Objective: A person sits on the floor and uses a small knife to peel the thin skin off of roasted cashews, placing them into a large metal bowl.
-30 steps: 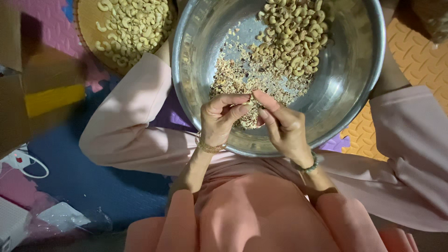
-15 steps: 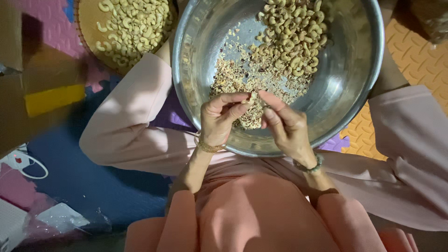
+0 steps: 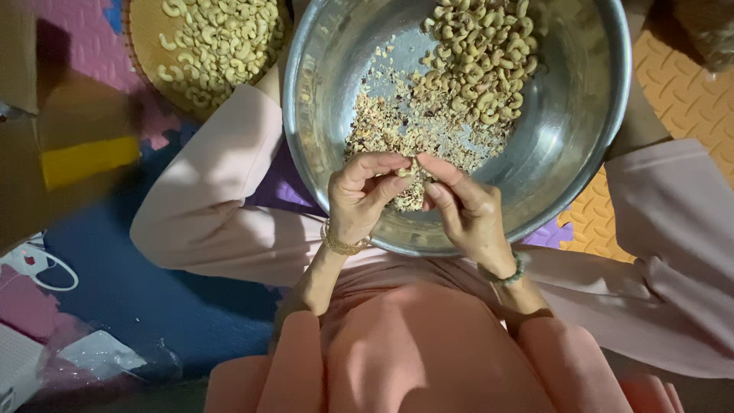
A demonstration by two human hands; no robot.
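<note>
Both hands, left hand (image 3: 363,195) and right hand (image 3: 462,210), pinch one cashew nut (image 3: 405,172) together, peeling its skin. Steel bowl (image 3: 589,153) lies just beyond the fingers. Next likely calls for dropping the cleaned nut aside.

**A home floor, set up for sorting nuts**

I take this for a room in a home, with the work done sitting on the floor. I see foam puzzle mats (image 3: 673,84) in orange, pink, purple and blue underfoot, a steel bowl (image 3: 581,153) resting in the lap, and a woven tray (image 3: 145,38) of cashews (image 3: 222,38) just beside it. A cardboard box (image 3: 46,153), a face mask (image 3: 34,264) and loose plastic wrap (image 3: 99,356) lie at the left.
</note>
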